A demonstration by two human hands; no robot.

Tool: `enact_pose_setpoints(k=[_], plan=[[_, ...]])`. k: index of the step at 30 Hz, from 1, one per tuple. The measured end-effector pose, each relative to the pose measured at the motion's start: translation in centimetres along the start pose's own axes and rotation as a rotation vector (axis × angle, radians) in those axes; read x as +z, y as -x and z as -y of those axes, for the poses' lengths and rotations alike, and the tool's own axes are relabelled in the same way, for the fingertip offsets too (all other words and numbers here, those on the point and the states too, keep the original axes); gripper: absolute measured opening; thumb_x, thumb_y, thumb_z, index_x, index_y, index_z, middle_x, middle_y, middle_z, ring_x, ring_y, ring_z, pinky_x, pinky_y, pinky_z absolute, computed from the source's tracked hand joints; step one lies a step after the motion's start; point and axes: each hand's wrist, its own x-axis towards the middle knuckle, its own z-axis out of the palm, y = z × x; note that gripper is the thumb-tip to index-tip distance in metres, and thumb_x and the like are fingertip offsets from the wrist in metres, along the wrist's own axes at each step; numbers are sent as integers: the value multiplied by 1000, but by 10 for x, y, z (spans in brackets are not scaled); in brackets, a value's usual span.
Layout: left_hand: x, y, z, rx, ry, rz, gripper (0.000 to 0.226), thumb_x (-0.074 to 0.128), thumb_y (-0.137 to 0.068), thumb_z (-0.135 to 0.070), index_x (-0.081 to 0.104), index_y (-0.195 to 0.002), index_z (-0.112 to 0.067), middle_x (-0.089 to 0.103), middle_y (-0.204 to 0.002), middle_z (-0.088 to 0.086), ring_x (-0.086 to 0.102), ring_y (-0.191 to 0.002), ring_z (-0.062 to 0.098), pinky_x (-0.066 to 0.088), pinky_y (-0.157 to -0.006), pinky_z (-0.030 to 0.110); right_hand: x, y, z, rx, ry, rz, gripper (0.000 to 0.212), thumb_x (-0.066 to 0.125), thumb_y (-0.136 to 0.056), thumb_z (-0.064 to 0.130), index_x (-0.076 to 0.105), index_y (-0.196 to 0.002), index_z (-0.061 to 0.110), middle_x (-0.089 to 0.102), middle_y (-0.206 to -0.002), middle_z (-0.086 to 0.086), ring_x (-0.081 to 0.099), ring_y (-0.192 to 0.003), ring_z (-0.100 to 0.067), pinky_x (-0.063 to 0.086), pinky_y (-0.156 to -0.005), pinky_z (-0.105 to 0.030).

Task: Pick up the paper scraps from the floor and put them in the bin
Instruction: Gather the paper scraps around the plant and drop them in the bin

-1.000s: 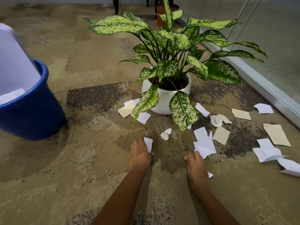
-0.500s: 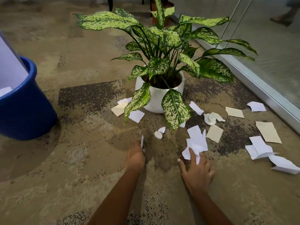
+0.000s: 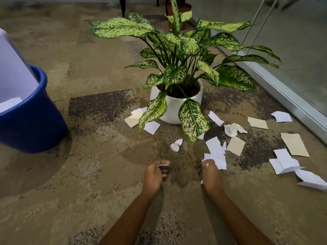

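Note:
My left hand point(image 3: 154, 175) pinches a small white paper scrap point(image 3: 163, 165) edge-on, just off the carpet. My right hand point(image 3: 211, 175) grips the near edge of a larger white scrap point(image 3: 216, 157), which lies in front of it. Several more white and cream scraps lie around the plant pot, among them a crumpled white one point(image 3: 233, 129), a small crumpled piece point(image 3: 176, 145) and a cream sheet point(image 3: 294, 144). The blue bin point(image 3: 30, 128) stands at the left with white paper inside.
A potted plant in a white pot point(image 3: 174, 108) stands just beyond my hands, its leaves hanging over some scraps. A glass wall with a metal floor rail point(image 3: 290, 101) runs along the right. Chair legs and an orange pot stand at the far back.
My left hand has lifted the small scrap off the floor. My right hand has closed on the edge of the larger white scrap. The view shifted slightly.

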Motion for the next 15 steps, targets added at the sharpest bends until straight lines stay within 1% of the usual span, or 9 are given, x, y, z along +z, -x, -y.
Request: enact_pose_setpoints(k=[2, 3, 5, 8, 10, 11, 12, 14, 15], plan=[[12, 8, -7, -64, 135, 46, 44, 24, -97, 6, 61, -77, -7, 58, -81, 2, 50, -70, 13, 43, -58, 19, 12, 18, 6, -69, -65, -16, 25, 37, -100, 9, 58, -114, 5, 65, -110, -14, 54, -88, -18, 36, -71, -23], [18, 13, -10, -106, 173, 62, 42, 25, -97, 3, 61, -78, -9, 58, -83, 4, 52, -74, 15, 43, -62, 22, 19, 26, 10, -104, -116, -6, 24, 39, -100, 9, 59, -112, 6, 65, -106, -11, 54, -86, -16, 35, -69, -22], [29, 19, -11, -136, 181, 101, 34, 30, -99, -4, 63, -93, -3, 61, -92, 11, 57, -84, 17, 44, -68, 23, 32, 38, 18, -115, -238, 16, 23, 40, -99, 13, 60, -110, 8, 64, -104, -9, 59, -90, -21, 39, -70, -24], [42, 26, -8, -133, 226, 204, 29, 38, -101, -21, 60, -106, -3, 61, -92, 12, 62, -83, 12, 46, -73, 22, 44, 51, 34, -43, -413, 35, 38, 34, -101, 31, 57, -116, 6, 60, -111, -13, 58, -109, -30, 44, -87, -32], [46, 28, -5, -193, 299, 216, 32, 41, -100, -22, 55, -121, -2, 60, -112, 10, 58, -104, 16, 45, -85, 27, 47, 56, 46, 36, -563, 116, 57, 27, -99, 47, 49, -131, 6, 55, -126, -14, 51, -122, -28, 38, -99, -35], [47, 28, -3, -217, 290, 188, 30, 43, -99, -20, 56, -120, -2, 59, -111, 7, 57, -103, 16, 46, -82, 24, 47, 55, 50, 82, -600, 147, 62, 24, -97, 53, 45, -137, 9, 52, -135, -12, 49, -124, -24, 35, -103, -33], [47, 28, -1, -229, 263, 145, 22, 46, -98, -16, 60, -108, -3, 60, -102, 7, 59, -91, 17, 50, -70, 21, 45, 53, 51, 84, -580, 163, 62, 24, -96, 54, 42, -140, 13, 49, -140, -10, 48, -123, -19, 34, -103, -30], [48, 26, 0, -256, 275, 55, 18, 44, -96, -1, 58, -87, -5, 57, -73, 10, 56, -56, 16, 44, -39, 14, 35, 45, 49, -57, -370, 154, 52, 32, -99, 44, 39, -143, 17, 44, -145, -8, 47, -126, -18, 33, -100, -26], [48, 25, -1, -277, 303, 32, 20, 38, -96, 5, 57, -96, -1, 53, -64, 10, 52, -43, 14, 39, -32, 13, 29, 37, 44, -157, -209, 117, 48, 38, -99, 37, 40, -142, 18, 42, -147, -8, 45, -129, -21, 34, -101, -27]])
